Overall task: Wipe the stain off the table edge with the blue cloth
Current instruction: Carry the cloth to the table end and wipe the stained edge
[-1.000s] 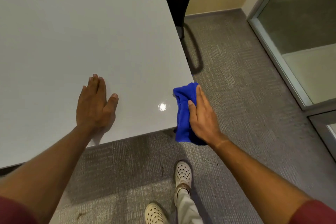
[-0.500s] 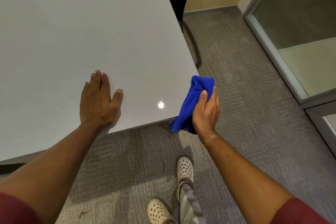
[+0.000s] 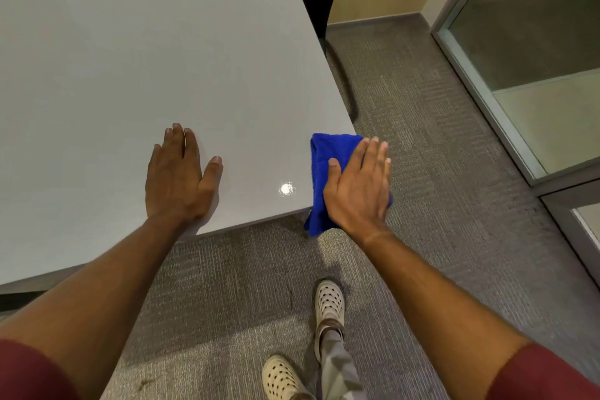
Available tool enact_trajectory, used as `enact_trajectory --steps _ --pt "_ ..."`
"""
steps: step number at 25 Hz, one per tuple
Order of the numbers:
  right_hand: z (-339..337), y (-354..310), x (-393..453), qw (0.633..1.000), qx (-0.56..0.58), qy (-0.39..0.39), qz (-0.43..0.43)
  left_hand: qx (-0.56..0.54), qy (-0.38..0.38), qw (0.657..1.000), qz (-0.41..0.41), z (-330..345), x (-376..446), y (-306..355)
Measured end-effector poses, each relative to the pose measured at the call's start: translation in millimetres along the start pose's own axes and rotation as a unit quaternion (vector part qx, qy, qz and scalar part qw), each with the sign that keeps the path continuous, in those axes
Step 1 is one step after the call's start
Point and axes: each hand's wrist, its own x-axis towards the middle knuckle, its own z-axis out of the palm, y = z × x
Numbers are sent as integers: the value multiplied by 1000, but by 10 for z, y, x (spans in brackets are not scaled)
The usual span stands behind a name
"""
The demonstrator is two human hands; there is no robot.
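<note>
I have 1 view only, the head camera, so there is no second view to share any part of the scene with; it sits above the person and looks forward and steeply down; the wide angle bends the straight lines near the frame's borders; both forearms enter from the bottom corners and run up toward the middle, so the left hand (image 3: 180,178) and right hand (image 3: 358,187) sit close to centre, near the lens; the table (image 3: 130,42) fills the upper left, its near corner close to the middle; the carpet (image 3: 438,172) fills the right and bottom; the shoes (image 3: 328,302) show almost straight below; a glass partition (image 3: 535,26) crosses the upper right.
</note>
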Motion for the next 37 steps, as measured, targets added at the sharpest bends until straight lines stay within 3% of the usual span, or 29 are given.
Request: enact_trajectory --steps 4,8,11,13,16,18,20,24,28,32,35,37 --pt "-14 -207 -28 993 -78 -25 -85 -2 3 1000 -5 1 12 -6" --pt "143 -611 -329 974 -46 -69 -213 -5 6 1000 -10 -1 3 -3" --pt "137 -512 -488 956 -44 -92 -275 -10 5 1000 -13 -17 -8 6" --pt "36 -243 -343 965 -58 -79 -242 -13 6 1000 -11 -36 -8 5" --pt "-77 4 137 987 -82 -65 -122 -10 10 1000 -11 -15 -11 5" --pt "-63 -129 470 992 -75 -71 -69 -10 10 1000 -15 -2 -4 -3" --pt "3 -389 651 991 -78 -72 -76 -10 12 1000 -18 18 -1 -10" --pt "139 -765 434 966 -66 -104 -230 -21 18 999 -23 42 17 -20" --pt "105 -552 28 931 -67 -122 -338 -25 17 999 -20 33 20 -34" --pt "-38 -192 380 968 -92 -96 -211 -26 22 999 -23 53 9 -44" --pt "1 -406 803 985 -94 -82 -117 -29 22 999 -27 72 12 -44" --pt "79 -660 933 986 -87 -86 -111 -32 26 999 -26 73 18 -41"
